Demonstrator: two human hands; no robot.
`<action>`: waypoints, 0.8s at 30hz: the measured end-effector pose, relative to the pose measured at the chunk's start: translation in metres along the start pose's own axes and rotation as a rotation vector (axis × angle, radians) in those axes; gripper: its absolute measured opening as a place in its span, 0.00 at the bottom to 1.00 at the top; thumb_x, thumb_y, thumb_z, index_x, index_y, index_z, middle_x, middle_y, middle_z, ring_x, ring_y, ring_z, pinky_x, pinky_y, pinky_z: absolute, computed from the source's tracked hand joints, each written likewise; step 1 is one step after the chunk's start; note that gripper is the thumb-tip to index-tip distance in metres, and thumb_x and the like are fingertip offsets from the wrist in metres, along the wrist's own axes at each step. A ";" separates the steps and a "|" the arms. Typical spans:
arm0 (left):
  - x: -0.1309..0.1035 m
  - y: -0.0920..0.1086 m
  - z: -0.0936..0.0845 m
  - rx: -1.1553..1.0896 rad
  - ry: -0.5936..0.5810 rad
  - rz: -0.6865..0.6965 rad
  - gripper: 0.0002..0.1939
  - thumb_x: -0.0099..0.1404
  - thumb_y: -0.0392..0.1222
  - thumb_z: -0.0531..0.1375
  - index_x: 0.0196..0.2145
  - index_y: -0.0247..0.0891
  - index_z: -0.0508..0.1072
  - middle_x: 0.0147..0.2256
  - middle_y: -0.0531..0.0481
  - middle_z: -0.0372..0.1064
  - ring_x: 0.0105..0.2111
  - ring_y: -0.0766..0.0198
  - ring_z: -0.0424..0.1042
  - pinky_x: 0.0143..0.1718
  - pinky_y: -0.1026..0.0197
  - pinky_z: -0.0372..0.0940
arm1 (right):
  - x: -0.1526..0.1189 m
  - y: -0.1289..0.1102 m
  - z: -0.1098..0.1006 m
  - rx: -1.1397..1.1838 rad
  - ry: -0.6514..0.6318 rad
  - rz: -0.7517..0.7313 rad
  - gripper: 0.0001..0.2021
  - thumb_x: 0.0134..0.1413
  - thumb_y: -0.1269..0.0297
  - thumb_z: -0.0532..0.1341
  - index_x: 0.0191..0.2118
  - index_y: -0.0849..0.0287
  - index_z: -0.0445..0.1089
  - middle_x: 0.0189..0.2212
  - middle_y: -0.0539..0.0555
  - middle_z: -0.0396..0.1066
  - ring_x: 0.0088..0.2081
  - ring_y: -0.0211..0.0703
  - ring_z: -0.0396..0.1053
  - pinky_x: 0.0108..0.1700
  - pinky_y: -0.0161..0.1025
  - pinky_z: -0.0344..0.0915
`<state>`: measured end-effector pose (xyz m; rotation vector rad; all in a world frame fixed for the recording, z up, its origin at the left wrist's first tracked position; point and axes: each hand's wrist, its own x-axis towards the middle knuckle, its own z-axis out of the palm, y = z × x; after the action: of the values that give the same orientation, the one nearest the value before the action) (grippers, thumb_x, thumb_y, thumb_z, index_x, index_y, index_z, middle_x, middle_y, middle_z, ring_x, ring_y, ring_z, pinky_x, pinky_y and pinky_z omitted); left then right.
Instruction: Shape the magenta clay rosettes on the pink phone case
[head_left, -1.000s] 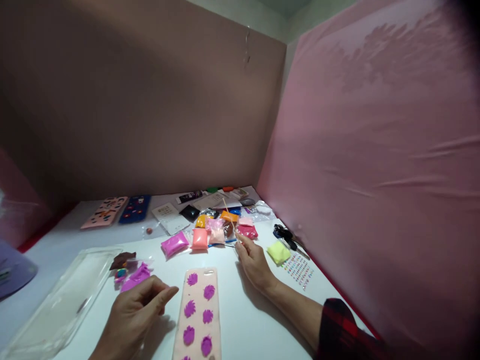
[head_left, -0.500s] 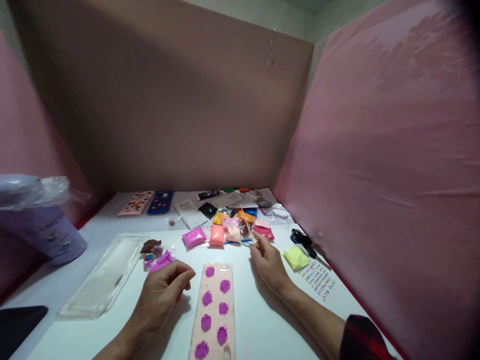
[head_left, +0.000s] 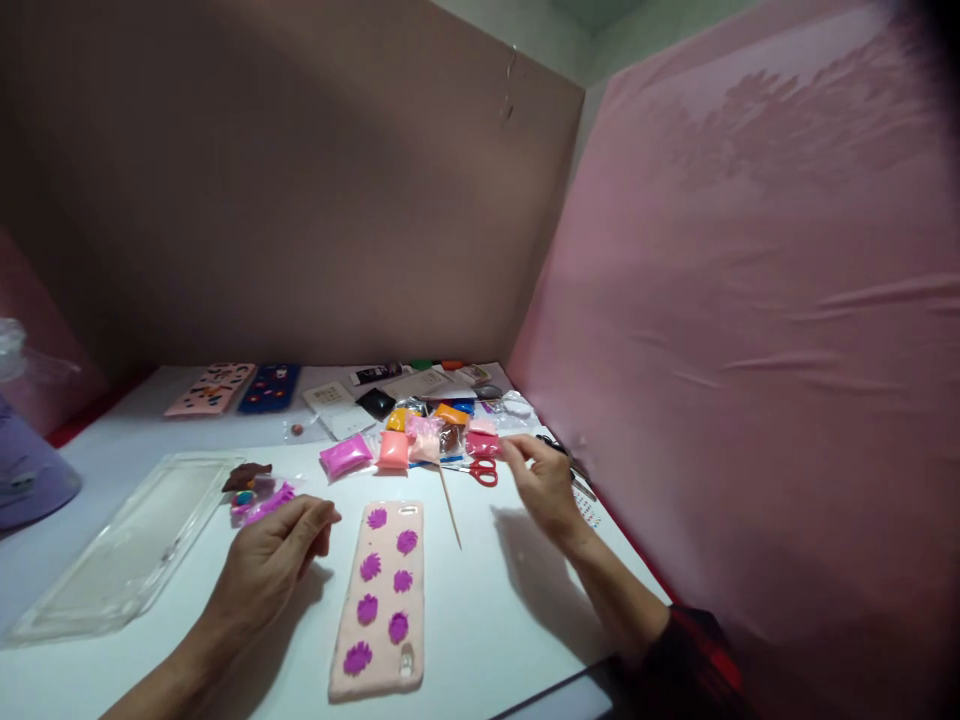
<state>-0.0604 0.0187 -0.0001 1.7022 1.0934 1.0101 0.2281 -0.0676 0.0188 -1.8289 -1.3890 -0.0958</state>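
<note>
A pale pink phone case (head_left: 379, 640) with several purple clay patches lies upright on the white table. My left hand (head_left: 281, 555) is closed just left of its upper part, fingertips pinched; whatever they hold is too small to name. My right hand (head_left: 544, 485) hovers at the right, beside the dark pink clay packet (head_left: 481, 444), with its fingers bent and their tips partly hidden. A thin wooden stick (head_left: 451, 508) rests on the table, near red-handled scissors (head_left: 484, 472).
Clay packets such as the magenta one (head_left: 346, 457) spread across the middle. A clear case (head_left: 135, 550) lies at left, with purple clay (head_left: 271, 502) beside it. Two decorated cases (head_left: 210, 390) lie at the back left, and a purple container (head_left: 34, 470) stands at the left edge.
The wooden stick has left my right hand and now lies on the table. My right hand has moved right, over the yellow clay's area. The view has turned to the right.
</note>
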 end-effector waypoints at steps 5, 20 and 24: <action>0.003 -0.008 0.003 -0.110 -0.073 -0.077 0.15 0.55 0.53 0.62 0.31 0.37 0.74 0.23 0.53 0.68 0.20 0.68 0.62 0.20 0.68 0.58 | -0.013 0.039 -0.024 -0.303 -0.054 0.100 0.12 0.55 0.58 0.56 0.35 0.58 0.73 0.34 0.55 0.72 0.34 0.46 0.69 0.33 0.38 0.57; -0.007 0.005 0.003 -0.151 -0.092 -0.055 0.18 0.60 0.49 0.58 0.19 0.35 0.65 0.15 0.57 0.60 0.14 0.75 0.54 0.15 0.70 0.48 | -0.035 0.039 -0.005 -0.692 -0.184 -0.065 0.05 0.45 0.78 0.57 0.28 0.63 0.67 0.29 0.56 0.65 0.27 0.42 0.62 0.26 0.37 0.48; -0.007 0.005 0.004 -0.133 -0.084 -0.052 0.21 0.62 0.51 0.56 0.18 0.35 0.65 0.13 0.57 0.59 0.13 0.75 0.53 0.16 0.69 0.48 | -0.037 0.037 -0.002 -0.693 -0.156 -0.089 0.07 0.45 0.80 0.55 0.30 0.65 0.68 0.28 0.59 0.66 0.28 0.46 0.63 0.27 0.38 0.51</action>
<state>-0.0574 0.0100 0.0020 1.5874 0.9893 0.9484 0.2455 -0.0992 -0.0193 -2.3673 -1.6812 -0.5483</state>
